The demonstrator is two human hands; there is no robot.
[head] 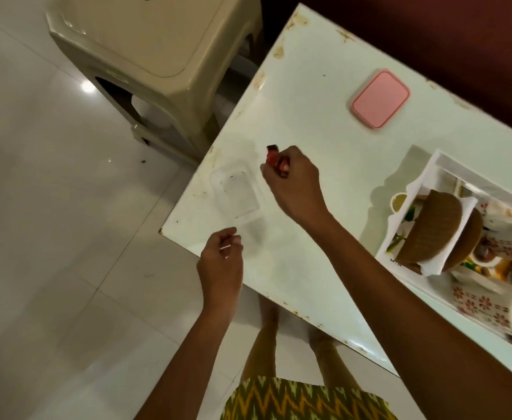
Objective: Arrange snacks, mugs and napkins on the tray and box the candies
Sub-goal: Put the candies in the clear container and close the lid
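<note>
My right hand (294,183) is shut on red-wrapped candies (274,156), held just right of and above a clear plastic box (238,192) that sits open on the white table (309,116). My left hand (221,262) hovers at the table's near-left corner, just below the box, fingers curled with nothing visible in them. The box's pink lid (380,100) lies farther back on the table. A white tray (436,165) at the right holds brown woven mats, floral napkins, small cups and snacks.
A beige plastic stool (145,71) stands on the tiled floor left of the table's far corner. The table's near-left corner (162,230) juts over the floor. My legs stand beside the table's near edge.
</note>
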